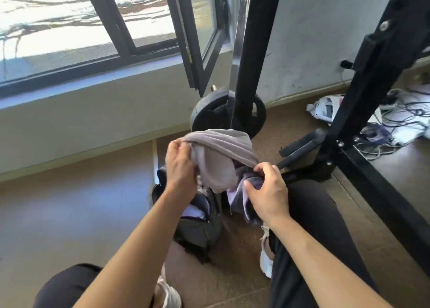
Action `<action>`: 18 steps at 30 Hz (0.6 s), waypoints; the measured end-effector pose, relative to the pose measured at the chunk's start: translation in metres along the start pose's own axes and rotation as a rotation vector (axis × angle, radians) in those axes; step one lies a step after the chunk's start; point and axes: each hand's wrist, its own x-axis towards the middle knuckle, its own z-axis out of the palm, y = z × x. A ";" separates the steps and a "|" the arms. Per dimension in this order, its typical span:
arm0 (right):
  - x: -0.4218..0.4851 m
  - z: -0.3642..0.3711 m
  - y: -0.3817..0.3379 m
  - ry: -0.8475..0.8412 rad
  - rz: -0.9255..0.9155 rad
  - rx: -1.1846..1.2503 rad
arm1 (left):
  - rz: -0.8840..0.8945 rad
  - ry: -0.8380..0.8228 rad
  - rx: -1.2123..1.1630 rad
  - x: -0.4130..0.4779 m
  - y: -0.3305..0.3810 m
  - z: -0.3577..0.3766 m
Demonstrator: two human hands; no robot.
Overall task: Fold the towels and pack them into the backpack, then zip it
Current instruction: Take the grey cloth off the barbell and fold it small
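Observation:
A grey-beige towel [218, 154] hangs bunched in the air between my hands. My left hand [180, 165] grips its left upper edge. My right hand [267, 186] pinches its right end together with a darker purple-grey cloth [242, 191] that droops below. Under the towel a dark grey backpack [200, 224] stands on the floor between my legs, its top unzipped, with something white showing inside.
A black metal rack [253, 51] with weight plates [216, 112] stands just behind the towel. Its sloping black bars [363, 93] run to the right. Cables and white items [395, 121] litter the floor at right. An open window frame [197, 40] juts in above.

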 end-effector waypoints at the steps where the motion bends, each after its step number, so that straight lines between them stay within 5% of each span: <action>1: 0.000 0.001 0.000 0.002 -0.004 -0.016 | -0.013 0.069 -0.061 0.000 0.007 -0.009; 7: 0.000 0.000 -0.004 -0.045 -0.036 -0.122 | -0.160 0.075 -0.407 -0.009 0.037 -0.074; 18: 0.006 0.002 -0.020 0.031 -0.385 -0.590 | -0.169 0.073 -0.322 -0.077 0.020 -0.139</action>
